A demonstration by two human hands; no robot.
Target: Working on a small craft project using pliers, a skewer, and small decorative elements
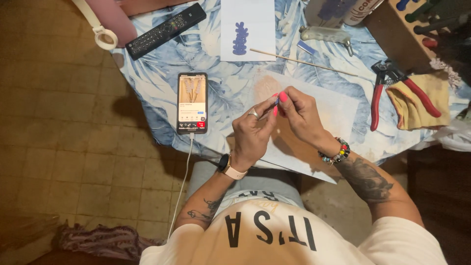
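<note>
I see my left hand point(252, 132) and right hand point(299, 115) meeting fingertip to fingertip, pinched shut on a tiny blue piece point(277, 101) over a white sheet point(338, 110); the shaping looks unfinished. Beyond the grip lies a white card point(248, 29) bearing a finished blue flower spike, and left of it a lit phone point(192, 103).

The person wears a white short-sleeved T-shirt with large black letters on the chest, seen at the bottom of the frame, and grey trousers just above it. The left hand point(252, 135), in the centre of the frame, has a silver ring on one finger, bright pink painted nails and a watch with a pale pink strap at the wrist. The right hand point(302, 115) has pink nails too, a bracelet of many-coloured beads at the wrist, and both forearms carry dark tattoos.
</note>
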